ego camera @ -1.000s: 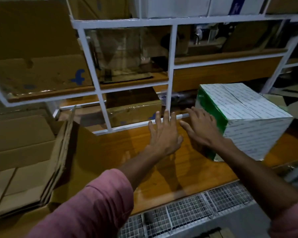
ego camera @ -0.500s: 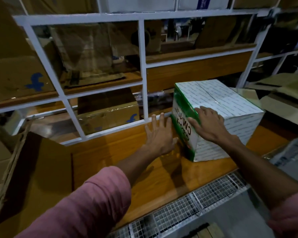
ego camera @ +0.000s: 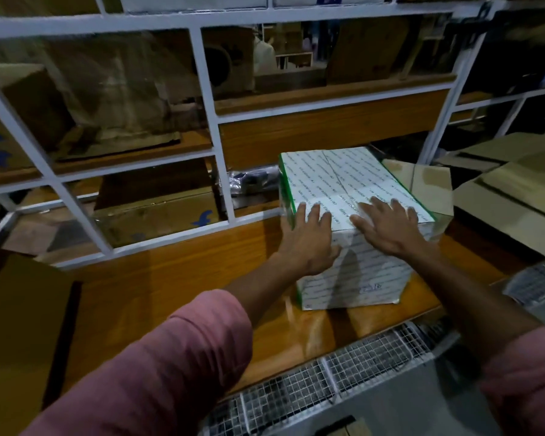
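Note:
A white carton (ego camera: 343, 180) with green edges and rows of small print stands on the wooden worktop (ego camera: 177, 287), right of centre. My left hand (ego camera: 309, 243) lies flat against the carton's near left corner, fingers straight and reaching onto the top. My right hand (ego camera: 387, 228) rests flat on the carton's top near its front edge, fingers spread. Neither hand curls round anything.
A white metal shelf frame (ego camera: 208, 99) with glass panes rises behind the worktop, cardboard boxes (ego camera: 158, 215) stored in it. Flat brown cartons (ego camera: 501, 177) lie to the right, another brown box (ego camera: 16, 325) at the left. A wire mesh strip (ego camera: 328, 372) runs below the worktop's front edge.
The carton has turned so a white side faces me. My left hand has left the worktop and come onto the carton's corner; my right hand has slid along its top.

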Demonstrator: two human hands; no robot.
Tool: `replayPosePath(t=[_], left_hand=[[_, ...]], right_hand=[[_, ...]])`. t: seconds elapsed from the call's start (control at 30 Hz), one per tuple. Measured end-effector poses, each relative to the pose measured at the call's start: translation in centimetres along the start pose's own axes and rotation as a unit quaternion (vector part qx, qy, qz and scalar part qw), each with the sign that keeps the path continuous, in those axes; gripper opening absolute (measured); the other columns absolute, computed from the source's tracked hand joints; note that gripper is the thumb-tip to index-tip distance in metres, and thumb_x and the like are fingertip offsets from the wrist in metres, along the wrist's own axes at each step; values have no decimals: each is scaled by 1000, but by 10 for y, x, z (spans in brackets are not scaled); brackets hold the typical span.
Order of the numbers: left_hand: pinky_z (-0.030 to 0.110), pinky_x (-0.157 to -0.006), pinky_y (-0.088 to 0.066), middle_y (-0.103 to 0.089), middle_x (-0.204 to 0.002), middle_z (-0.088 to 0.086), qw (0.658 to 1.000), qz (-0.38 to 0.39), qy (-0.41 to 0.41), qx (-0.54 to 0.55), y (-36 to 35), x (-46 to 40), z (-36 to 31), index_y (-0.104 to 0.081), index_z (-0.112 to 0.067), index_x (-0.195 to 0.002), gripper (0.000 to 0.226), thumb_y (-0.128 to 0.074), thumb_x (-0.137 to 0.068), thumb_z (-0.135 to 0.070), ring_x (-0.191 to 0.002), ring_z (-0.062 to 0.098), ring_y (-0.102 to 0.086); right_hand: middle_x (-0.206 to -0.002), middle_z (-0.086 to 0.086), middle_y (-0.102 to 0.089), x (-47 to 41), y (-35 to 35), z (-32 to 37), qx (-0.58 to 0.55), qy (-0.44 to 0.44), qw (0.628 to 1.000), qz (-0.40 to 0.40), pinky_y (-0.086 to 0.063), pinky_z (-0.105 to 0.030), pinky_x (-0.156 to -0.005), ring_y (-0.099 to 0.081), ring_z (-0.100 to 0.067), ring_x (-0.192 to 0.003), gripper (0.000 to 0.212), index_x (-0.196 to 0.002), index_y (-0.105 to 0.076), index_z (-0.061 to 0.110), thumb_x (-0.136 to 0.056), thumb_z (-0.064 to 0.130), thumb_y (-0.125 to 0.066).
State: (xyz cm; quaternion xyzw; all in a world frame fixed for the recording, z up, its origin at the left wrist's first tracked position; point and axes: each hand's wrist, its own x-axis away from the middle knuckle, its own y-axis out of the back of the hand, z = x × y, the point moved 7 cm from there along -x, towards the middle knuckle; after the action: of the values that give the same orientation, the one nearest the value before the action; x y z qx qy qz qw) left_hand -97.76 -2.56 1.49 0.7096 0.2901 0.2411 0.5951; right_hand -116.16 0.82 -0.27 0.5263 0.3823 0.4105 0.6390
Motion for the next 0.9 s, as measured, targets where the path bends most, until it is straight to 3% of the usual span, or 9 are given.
replayPosePath(t=[0.13,0.23,0.33,0.43,0.5,0.57,0.73,0.83,0.9], left_hand=[[68,-121,2,-1,-172,10,1000,11,4,-3,-3,-7,-14,-10,-14,-163,72,-44,-105,-42,-158,32,4],[65,-122,-1,-9,-172,9,1000,6,16,-5,-1,-5,-6,-14,-14,-162,66,-40,-107,-38,-157,31,-4],[63,-122,-7,-34,-163,9,997,-42,62,-28,4,1,6,-32,-13,-154,54,-38,-106,-37,-154,32,-19],[58,-118,-17,-56,-143,8,986,-92,124,-67,13,13,13,-50,-13,-138,45,-50,-98,-35,-144,35,-32],[54,-112,-26,-60,-133,9,982,-103,148,-49,18,20,19,-51,-13,-132,44,-55,-95,-36,-134,34,-42],[53,-107,-33,-60,-132,12,978,-107,180,8,22,29,32,-46,-13,-135,46,-54,-97,-37,-127,35,-48],[59,-116,-26,-40,-157,11,976,-59,211,-13,10,48,61,-39,-16,-149,60,-34,-104,-54,-144,33,-34],[64,-117,-23,-35,-161,8,976,-64,206,-9,6,56,77,-38,-19,-150,61,-29,-103,-56,-147,31,-31],[67,-117,-19,-35,-162,7,978,-58,198,-9,5,62,86,-39,-20,-149,59,-29,-103,-54,-148,29,-30]], right_hand=[[-168,0,-24,0,4,6,13,16,1000,-14,-15,-61,-120,-22,-39,-152,90,-157,-33,35,-88,80,2],[-161,-3,-37,3,8,31,44,28,999,-3,-25,-59,-113,-34,-44,-142,76,-153,-40,33,-98,73,-7],[-134,-7,-63,9,17,70,66,86,994,-19,-38,-50,-102,-55,-42,-117,70,-131,-62,26,-100,60,-9],[-108,-9,-73,11,24,111,28,153,987,-36,-43,-38,-85,-64,-34,-95,43,-106,-71,20,-103,43,-35],[-109,-10,-73,11,26,130,-8,176,984,-28,-40,-37,-77,-64,-35,-97,30,-110,-71,20,-100,34,-46],[-112,-11,-73,10,24,143,-80,193,978,-3,-40,-38,-81,-64,-34,-100,30,-113,-71,19,-103,31,-46],[-127,-7,-71,7,13,150,-244,207,947,36,-49,-37,-99,-64,-25,-113,30,-127,-70,14,-104,21,-52],[-128,-9,-69,-2,5,137,-170,184,968,7,-43,-46,-104,-59,-31,-120,29,-123,-69,16,-103,28,-53],[-141,-6,-61,1,0,129,-107,160,981,6,-33,-50,-108,-48,-34,-132,45,-131,-63,23,-99,45,-41]])
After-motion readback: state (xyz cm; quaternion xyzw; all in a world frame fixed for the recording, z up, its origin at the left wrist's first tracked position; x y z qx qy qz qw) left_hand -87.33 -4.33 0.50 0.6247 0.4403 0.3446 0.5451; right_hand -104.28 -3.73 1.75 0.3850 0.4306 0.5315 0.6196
